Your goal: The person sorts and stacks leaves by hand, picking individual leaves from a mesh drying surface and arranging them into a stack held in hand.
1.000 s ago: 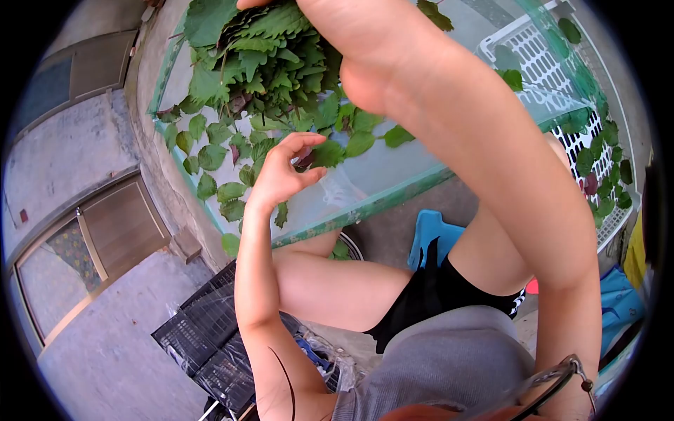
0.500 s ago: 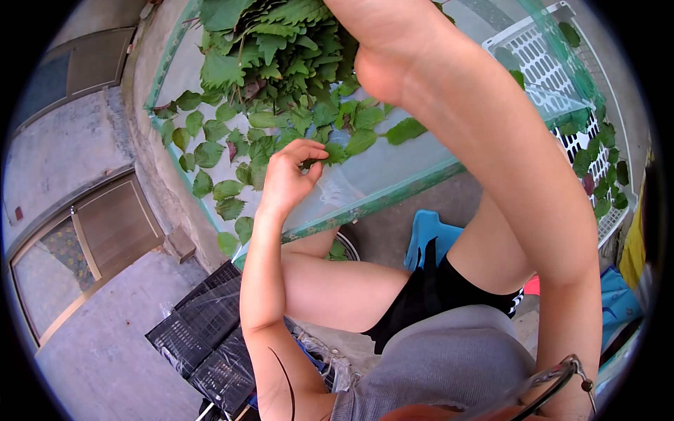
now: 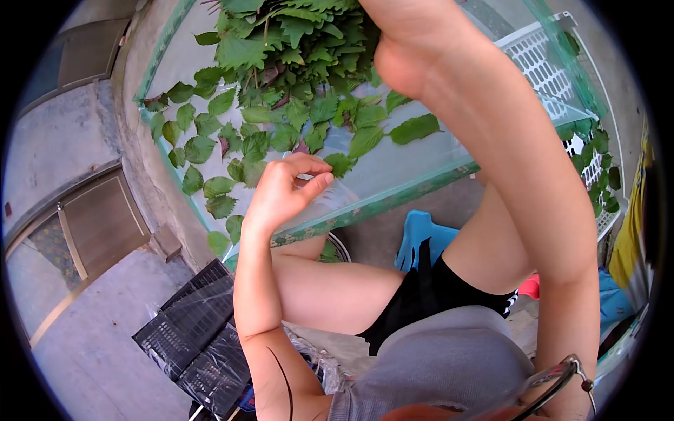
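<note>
My left hand (image 3: 288, 191) is over the front part of a pale, green-edged mesh sheet (image 3: 393, 186), thumb and forefinger pinched together at the edge of a small green leaf (image 3: 340, 165). Of my right hand (image 3: 414, 49) only the heel and wrist show at the top; its fingers lie beyond the frame, so what they hold is hidden. Beside it, a thick pile of jagged green leaves (image 3: 295, 42) fills the top centre. Single leaves (image 3: 200, 149), some with purplish undersides, are spread over the mesh to the left of and below the pile.
A white slotted crate (image 3: 540, 67) with leaves stands at the right, partly under the mesh. Between my legs is a blue plastic stool (image 3: 423, 235). Black crates (image 3: 203, 337) wrapped in plastic sit at lower left, near a wall. Yellow cloth (image 3: 628, 238) hangs at far right.
The view has shifted, so the leaf pile appears further right. My left hand's thumb and forefinger have closed together by the small leaf. My right hand has slid right along the top.
</note>
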Demonstrator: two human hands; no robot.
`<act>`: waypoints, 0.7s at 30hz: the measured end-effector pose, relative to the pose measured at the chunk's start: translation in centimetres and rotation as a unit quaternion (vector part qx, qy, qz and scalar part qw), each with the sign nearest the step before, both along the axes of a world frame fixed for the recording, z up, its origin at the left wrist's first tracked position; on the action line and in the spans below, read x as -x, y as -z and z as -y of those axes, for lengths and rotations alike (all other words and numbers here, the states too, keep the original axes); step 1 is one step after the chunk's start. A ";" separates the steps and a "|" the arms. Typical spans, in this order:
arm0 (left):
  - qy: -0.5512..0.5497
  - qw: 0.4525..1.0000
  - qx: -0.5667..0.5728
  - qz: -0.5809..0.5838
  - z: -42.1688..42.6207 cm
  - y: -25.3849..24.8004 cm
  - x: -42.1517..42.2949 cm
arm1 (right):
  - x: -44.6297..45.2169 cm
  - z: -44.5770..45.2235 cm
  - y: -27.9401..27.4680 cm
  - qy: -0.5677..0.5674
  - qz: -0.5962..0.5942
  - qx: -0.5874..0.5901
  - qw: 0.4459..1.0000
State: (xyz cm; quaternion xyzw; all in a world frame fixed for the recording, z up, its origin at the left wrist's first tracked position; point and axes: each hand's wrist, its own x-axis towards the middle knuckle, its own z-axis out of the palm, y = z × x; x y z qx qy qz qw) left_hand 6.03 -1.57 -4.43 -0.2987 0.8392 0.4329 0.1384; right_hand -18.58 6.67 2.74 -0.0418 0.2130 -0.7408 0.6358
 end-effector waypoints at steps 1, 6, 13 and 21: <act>-0.010 1.000 0.001 -0.010 0.1 0.2 -0.1 | -0.2 0.3 0.0 -0.010 0.008 0.010 1.000; 0.002 0.998 0.057 0.008 1.5 1.6 -0.4 | -1.4 1.9 -0.2 0.045 -0.033 -0.093 0.994; -0.072 0.995 0.050 -0.041 1.7 4.0 1.6 | -1.5 2.1 0.4 0.033 -0.021 -0.052 0.998; -0.100 0.993 0.056 -0.030 2.2 6.6 5.3 | -1.4 1.5 -1.4 0.016 0.000 -0.096 0.995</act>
